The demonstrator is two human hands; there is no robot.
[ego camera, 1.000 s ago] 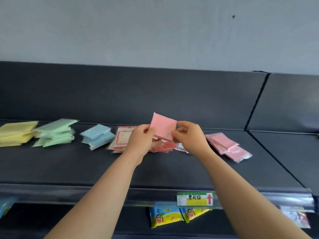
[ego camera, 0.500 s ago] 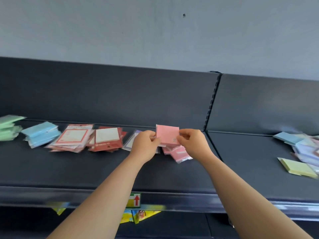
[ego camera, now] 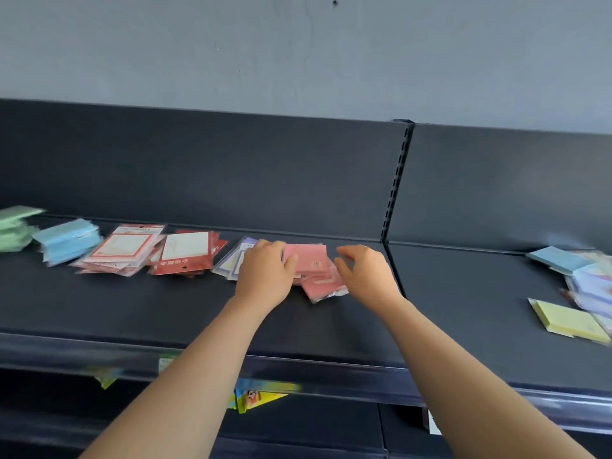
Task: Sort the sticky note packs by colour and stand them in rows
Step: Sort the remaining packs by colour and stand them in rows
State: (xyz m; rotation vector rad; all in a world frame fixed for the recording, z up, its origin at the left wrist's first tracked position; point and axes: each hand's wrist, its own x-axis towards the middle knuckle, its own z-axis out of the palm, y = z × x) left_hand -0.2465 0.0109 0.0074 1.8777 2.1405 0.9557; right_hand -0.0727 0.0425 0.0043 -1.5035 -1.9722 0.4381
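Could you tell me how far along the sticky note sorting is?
Done: green pile, blue pile and pink pile lie sorted, flat. In hand: left hand holds a pink pack on it; right hand free. Left: mixed heap on the right; nothing stands yet.

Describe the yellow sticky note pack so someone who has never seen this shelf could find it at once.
Find the slotted upright post in the dark back panel, then look right of it. A jumbled heap of blue and pale packs lies there; the yellow pack lies flat in front of it, alone in its colour.
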